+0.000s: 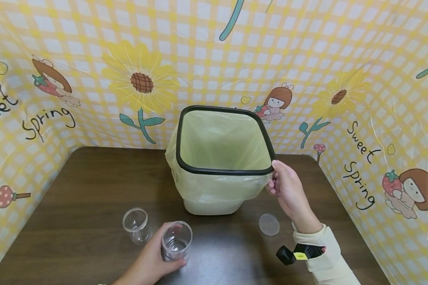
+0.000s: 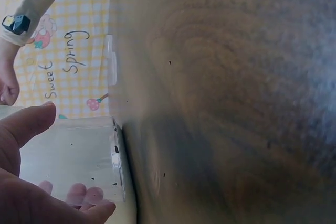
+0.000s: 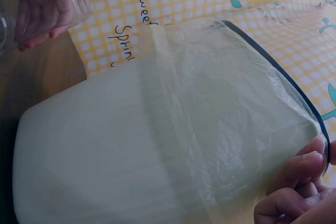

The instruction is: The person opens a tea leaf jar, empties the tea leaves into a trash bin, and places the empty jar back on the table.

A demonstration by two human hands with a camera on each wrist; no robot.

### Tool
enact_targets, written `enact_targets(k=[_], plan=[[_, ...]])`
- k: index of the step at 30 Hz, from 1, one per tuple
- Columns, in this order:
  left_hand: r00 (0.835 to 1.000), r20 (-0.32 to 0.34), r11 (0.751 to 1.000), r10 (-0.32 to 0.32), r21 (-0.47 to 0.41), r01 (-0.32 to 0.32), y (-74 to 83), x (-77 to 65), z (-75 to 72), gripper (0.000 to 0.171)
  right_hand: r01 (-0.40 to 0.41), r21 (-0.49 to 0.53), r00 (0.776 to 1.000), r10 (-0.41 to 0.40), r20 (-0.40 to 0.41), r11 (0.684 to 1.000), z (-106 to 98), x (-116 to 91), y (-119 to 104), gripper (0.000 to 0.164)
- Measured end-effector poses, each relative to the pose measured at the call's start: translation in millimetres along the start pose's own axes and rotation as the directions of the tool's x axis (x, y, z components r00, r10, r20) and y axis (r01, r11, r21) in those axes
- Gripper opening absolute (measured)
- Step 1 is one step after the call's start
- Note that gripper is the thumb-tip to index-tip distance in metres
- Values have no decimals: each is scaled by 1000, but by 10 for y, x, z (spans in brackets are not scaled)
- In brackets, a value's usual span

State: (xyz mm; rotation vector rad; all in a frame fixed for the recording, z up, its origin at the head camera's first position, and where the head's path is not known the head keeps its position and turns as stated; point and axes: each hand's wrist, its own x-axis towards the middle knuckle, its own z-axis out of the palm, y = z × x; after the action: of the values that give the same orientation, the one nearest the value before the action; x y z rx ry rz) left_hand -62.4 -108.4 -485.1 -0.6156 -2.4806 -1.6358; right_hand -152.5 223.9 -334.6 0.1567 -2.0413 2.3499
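Note:
A clear plastic jar (image 1: 177, 241) stands upright in my left hand (image 1: 150, 257), which wraps its fingers and thumb around the sides. In the left wrist view the base of this jar (image 2: 79, 153) is close over the tabletop. Just behind the jar is a pale bin (image 1: 214, 207) lined with a thin yellowish bag (image 1: 221, 185), folded out under a black rim ring (image 1: 228, 172). My right hand (image 1: 289, 192) pinches that ring and the bag at the front right corner. In the right wrist view, curled fingertips (image 3: 315, 145) hold the bag's edge there.
A second clear jar (image 1: 137, 227) stands left of my left hand. A clear round lid (image 1: 269, 225) lies flat on the dark wooden table (image 1: 103, 178) near my right wrist. Yellow checked cloth (image 1: 207, 51) walls off the back and both sides.

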Motion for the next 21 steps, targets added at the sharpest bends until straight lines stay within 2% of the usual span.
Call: enact_targets(k=[5, 10, 15, 21], plan=[[1000, 19, 999, -17, -39, 18, -4, -10, 2, 81, -3, 1, 1000, 3, -3, 1000, 7, -3, -4, 35], [998, 29, 998, -49, -37, 50, -3, -14, 3, 81, -5, 0, 1000, 5, -9, 1000, 9, -3, -11, 35], [998, 37, 998, -51, -42, 52, -25, -24, 14, 81, -4, 2, 1000, 4, -6, 1000, 7, -1, -5, 35], [999, 45, 999, -23, -36, 25, -71, -42, 36, 82, 1, 10, 1000, -1, -2, 1000, 3, -5, -1, 35]])
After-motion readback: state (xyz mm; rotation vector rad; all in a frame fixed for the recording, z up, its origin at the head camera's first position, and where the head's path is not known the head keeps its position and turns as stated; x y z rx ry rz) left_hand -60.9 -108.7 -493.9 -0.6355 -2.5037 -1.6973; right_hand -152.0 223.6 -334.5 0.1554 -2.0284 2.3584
